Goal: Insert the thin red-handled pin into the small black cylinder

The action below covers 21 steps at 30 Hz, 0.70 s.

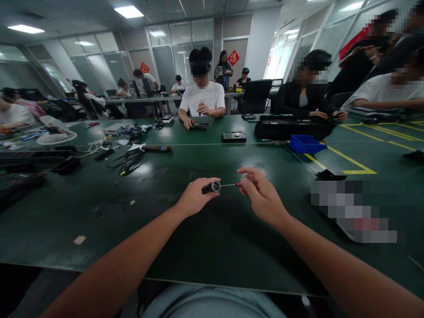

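Note:
My left hand [196, 195] is closed around a small dark cylindrical part [208, 188]. Its round end, with a pale ring and some inner detail too small to make out, faces right. Between the thumb and fingers of my right hand [261, 194] is a screwdriver [228, 185] with a red handle and a thin metal shaft. The shaft points left, and its tip reaches the ringed end of the part. Both hands are held above the green table [198, 247]; most of the screwdriver's handle is hidden by my fingers.
A blue tray [306, 144] and a long black housing [294, 128] lie ahead right. A hard drive [234, 136] sits beyond my hands. Coiled black cable [127, 161] and a soldering-iron-like tool [159, 149] lie left. Across the table a person [202, 97] works on a dark device.

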Tool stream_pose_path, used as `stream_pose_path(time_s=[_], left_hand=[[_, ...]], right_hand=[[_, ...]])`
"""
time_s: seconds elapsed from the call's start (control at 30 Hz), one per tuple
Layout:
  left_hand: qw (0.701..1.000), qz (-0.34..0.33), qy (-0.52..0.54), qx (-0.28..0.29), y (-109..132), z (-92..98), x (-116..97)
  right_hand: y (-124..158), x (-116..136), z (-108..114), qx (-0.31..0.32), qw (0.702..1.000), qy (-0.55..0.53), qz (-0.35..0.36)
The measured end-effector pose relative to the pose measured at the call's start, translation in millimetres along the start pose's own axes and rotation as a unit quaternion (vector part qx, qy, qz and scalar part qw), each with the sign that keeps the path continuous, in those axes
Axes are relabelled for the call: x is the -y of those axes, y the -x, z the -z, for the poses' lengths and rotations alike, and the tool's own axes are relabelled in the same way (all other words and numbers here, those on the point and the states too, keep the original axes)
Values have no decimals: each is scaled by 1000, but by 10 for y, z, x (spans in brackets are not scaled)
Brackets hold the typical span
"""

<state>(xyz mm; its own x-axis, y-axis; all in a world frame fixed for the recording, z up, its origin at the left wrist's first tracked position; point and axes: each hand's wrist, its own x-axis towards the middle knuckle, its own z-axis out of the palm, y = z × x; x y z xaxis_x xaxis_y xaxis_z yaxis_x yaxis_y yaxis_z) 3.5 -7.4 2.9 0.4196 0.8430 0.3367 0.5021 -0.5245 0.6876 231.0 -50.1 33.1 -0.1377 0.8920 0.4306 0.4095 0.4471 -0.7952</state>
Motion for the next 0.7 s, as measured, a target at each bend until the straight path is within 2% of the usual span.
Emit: stream_pose_path(time_s=[0.17,0.37,0.53,0.63,0.7], left_hand=[[1000,-2,2,6,-3,0,11],[1000,3,-2,14,-1,0,-18],[1000,2,-6,13,-2,-8,-5],[1000,6,-6,5,-2,2,0],[1000,7,-4,8,0,11,-4]], right_hand=[[3,28,0,23,1000,11,-10],[-8,-44,-63,-50,996,-76,-22],[-47,4,-75,-52,988,-135,-50],[-68,22,-88,-70,975,-194,-87],[-89,0,-96,-90,952,-257,-141]])
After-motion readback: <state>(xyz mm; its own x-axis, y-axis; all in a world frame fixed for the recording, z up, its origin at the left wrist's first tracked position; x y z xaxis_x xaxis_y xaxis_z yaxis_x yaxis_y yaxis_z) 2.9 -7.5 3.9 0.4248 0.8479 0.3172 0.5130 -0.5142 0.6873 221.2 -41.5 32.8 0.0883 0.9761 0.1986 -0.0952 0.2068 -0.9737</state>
